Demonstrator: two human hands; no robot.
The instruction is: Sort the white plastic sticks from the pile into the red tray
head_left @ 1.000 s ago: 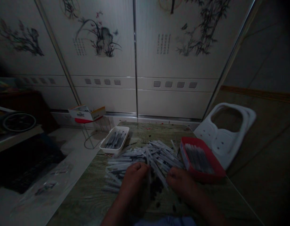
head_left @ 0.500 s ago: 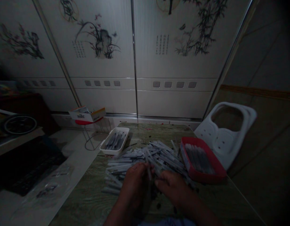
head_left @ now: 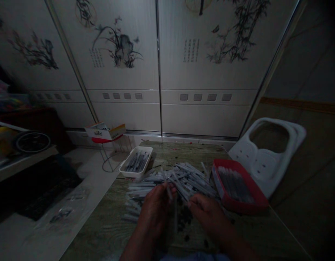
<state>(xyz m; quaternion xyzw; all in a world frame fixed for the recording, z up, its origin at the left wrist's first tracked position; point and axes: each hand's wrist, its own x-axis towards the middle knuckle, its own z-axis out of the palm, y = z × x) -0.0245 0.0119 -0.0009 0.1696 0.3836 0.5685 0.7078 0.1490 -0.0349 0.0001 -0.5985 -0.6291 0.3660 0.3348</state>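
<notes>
My left hand (head_left: 155, 206) is closed around a slim translucent pen barrel (head_left: 167, 186), which tilts up and away from the fingers. My right hand (head_left: 207, 210) has its thumb and fingers pressed together by the near side of the pile; what they pinch, if anything, is too dark to make out. Beyond both hands spreads a loose pile of pale pen barrels (head_left: 196, 177), some with dark tips. Small black pieces (head_left: 186, 217) lie scattered on the table between the hands. Another barrel (head_left: 176, 217) lies lengthwise between my wrists.
A white tray (head_left: 121, 172) with pens stands at the pile's far left. At right is a red basket (head_left: 239, 207) of barrels, with a white folding chair (head_left: 268, 163) behind it. The wood-patterned table (head_left: 102, 224) ends at left; a box (head_left: 103, 135) sits on a red stool beyond.
The view has shifted slightly, moving the scene rightward. My hands have moved a little apart, uncovering more black pieces between them. The left hand still holds a barrel.
</notes>
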